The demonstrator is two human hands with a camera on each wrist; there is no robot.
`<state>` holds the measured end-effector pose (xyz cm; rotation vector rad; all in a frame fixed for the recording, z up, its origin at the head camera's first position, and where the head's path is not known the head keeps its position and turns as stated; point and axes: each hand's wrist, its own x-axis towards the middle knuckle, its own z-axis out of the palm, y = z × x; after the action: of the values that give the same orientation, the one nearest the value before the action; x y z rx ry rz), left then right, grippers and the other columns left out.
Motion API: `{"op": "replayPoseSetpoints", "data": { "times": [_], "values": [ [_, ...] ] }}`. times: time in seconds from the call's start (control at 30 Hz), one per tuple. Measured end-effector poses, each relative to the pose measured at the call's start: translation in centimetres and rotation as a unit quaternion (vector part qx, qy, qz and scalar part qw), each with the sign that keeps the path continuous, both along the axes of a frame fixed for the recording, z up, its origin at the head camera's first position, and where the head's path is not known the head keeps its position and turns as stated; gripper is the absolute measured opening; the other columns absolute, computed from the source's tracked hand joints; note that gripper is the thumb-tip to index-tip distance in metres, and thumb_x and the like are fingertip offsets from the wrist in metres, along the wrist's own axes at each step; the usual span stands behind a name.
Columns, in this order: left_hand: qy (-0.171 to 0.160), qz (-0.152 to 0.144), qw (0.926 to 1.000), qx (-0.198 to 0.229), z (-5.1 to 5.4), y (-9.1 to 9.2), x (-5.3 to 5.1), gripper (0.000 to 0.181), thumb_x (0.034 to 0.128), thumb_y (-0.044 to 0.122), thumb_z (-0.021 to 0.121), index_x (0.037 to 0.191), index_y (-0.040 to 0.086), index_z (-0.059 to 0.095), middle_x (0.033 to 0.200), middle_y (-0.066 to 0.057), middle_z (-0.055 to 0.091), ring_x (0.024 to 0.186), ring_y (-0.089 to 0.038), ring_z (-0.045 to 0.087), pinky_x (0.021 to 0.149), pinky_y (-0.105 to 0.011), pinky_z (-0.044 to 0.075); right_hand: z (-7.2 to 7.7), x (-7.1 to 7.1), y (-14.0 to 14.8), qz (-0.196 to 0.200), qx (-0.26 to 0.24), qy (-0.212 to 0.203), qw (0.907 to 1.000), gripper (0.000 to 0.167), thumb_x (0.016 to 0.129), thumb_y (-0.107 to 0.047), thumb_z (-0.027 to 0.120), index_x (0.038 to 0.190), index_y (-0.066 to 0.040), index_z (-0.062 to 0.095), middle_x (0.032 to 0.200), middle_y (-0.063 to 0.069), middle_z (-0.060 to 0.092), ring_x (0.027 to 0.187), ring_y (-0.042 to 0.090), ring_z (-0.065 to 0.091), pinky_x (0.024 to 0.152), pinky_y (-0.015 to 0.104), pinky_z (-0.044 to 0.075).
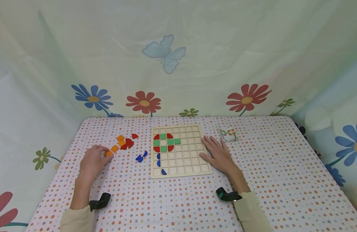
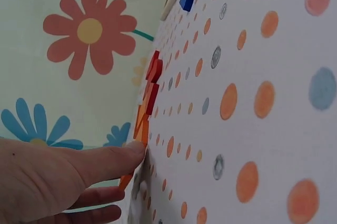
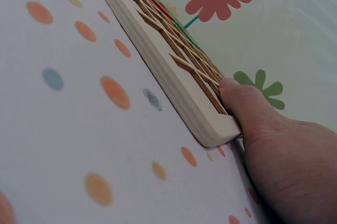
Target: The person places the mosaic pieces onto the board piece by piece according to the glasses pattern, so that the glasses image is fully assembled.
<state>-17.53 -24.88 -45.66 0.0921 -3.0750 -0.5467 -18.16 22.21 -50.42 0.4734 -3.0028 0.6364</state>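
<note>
At the left of the table my left hand pinches an orange square tile between thumb and fingers. In the left wrist view that orange tile shows partly behind the thumb. More orange tiles lie just beyond the hand. A wooden grid board lies flat in the middle. Green squares and red quarter-circles form a ring in its upper left, and blue pieces sit lower down. My right hand rests on the board's right edge, fingers extended, its thumb on the rim.
Loose red quarter-circles and blue pieces lie between the left hand and the board. A small pattern card lies beyond the right hand. A flowered curtain stands behind the dotted tabletop.
</note>
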Motion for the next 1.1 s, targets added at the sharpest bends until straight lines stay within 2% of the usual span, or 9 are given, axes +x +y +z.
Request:
{"op": "replayPoseSetpoints", "data": {
  "times": [0.23,0.43,0.6,0.7,0.8,0.97,1.03,1.1],
  "values": [
    [0.019,0.0,0.9994,0.03,0.3,0.5,0.1,0.035,0.0871,0.021,0.072,0.113,-0.003,0.066,0.104,-0.022,0.059,0.092,-0.035,0.052,0.074,-0.045,0.046,0.0,0.1,-0.1,0.003,-0.009,0.014,0.9999,0.07,0.093,-0.047,0.056,0.151,-0.013,0.035,0.158,0.011,0.031,0.147,0.037,0.024,0.117,0.063,0.006],
    [0.031,-0.003,0.9989,0.036,0.6,0.7,0.1,0.036,0.0866,0.02,0.073,0.113,-0.003,0.065,0.105,-0.022,0.061,0.093,-0.035,0.051,0.079,-0.048,0.048,0.1,-0.1,-0.2,0.001,0.0,-0.006,1.0,0.071,0.094,-0.047,0.056,0.153,-0.015,0.031,0.16,0.009,0.027,0.149,0.034,0.02,0.119,0.061,0.003],
    [0.031,-0.006,0.9988,0.038,0.5,0.7,0.0,0.036,0.0867,0.02,0.072,0.113,-0.003,0.065,0.106,-0.023,0.061,0.094,-0.036,0.052,0.08,-0.049,0.049,0.0,-0.2,-0.1,0.004,-0.002,-0.005,1.0,0.071,0.094,-0.046,0.055,0.153,-0.015,0.03,0.161,0.009,0.026,0.149,0.034,0.019,0.118,0.062,0.002],
    [0.037,-0.018,0.9985,0.037,0.2,1.5,-0.1,0.036,0.0872,0.02,0.072,0.114,-0.003,0.066,0.106,-0.023,0.061,0.096,-0.036,0.054,0.083,-0.05,0.049,0.0,-0.2,0.0,0.004,-0.003,0.002,1.0,0.071,0.094,-0.045,0.056,0.153,-0.014,0.031,0.16,0.009,0.027,0.149,0.035,0.02,0.118,0.062,0.003],
    [0.046,-0.046,0.9968,0.047,-0.2,3.7,-0.2,0.037,0.0873,0.022,0.072,0.116,0.0,0.066,0.106,-0.019,0.063,0.098,-0.033,0.056,0.084,-0.049,0.05,0.0,-0.1,0.1,0.004,-0.002,0.011,0.9999,0.07,0.094,-0.045,0.057,0.152,-0.014,0.032,0.16,0.01,0.029,0.148,0.036,0.022,0.118,0.062,0.004],
    [0.056,-0.1,0.9907,0.074,0.0,9.9,-0.6,0.036,0.086,0.027,0.074,0.116,0.009,0.067,0.108,-0.008,0.065,0.094,-0.022,0.058,0.079,-0.038,0.052,0.0,0.0,0.3,0.003,0.0,0.007,1.0,0.07,0.094,-0.046,0.056,0.152,-0.014,0.032,0.16,0.01,0.028,0.148,0.036,0.021,0.118,0.062,0.003],
    [0.058,-0.133,0.9865,0.077,0.3,12.5,-1.0,0.033,0.0853,0.028,0.075,0.113,0.012,0.068,0.108,-0.005,0.066,0.094,-0.019,0.058,0.079,-0.034,0.053,0.0,-0.1,0.3,0.002,0.002,0.001,1.0,0.07,0.095,-0.047,0.055,0.153,-0.014,0.031,0.16,0.01,0.027,0.149,0.035,0.02,0.119,0.061,0.002],
    [0.056,-0.178,0.979,0.082,0.8,14.9,-1.8,0.028,0.0852,0.029,0.075,0.108,0.014,0.07,0.105,-0.003,0.067,0.093,-0.017,0.057,0.076,-0.031,0.052,0.0,-0.2,0.2,0.002,0.004,0.0,1.0,0.071,0.095,-0.047,0.055,0.153,-0.014,0.031,0.16,0.01,0.027,0.149,0.035,0.019,0.118,0.061,0.002]
  ]
}}
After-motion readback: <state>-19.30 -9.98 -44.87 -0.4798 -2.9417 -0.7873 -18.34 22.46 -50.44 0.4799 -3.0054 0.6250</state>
